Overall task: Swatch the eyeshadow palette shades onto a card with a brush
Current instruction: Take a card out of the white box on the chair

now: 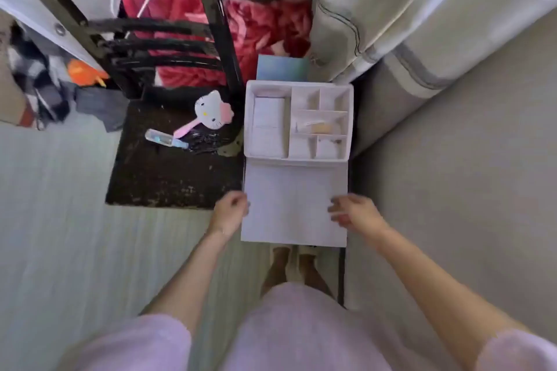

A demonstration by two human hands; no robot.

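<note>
Over pale flooring, left hand fingers curl at the white lid's edge; right hand fingers spread loosely.

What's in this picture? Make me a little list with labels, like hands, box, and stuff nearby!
left hand: holds the left edge of the white lid flap
right hand: at the flap's right edge, fingers curled; grip unclear
white box: open, split into compartments
inside box: a white packet on the left, a tan item in the middle; too blurry to name
chair: dark seat beside the box
on chair: cat-face hand mirror, small blue tube
brush: none visible
</note>
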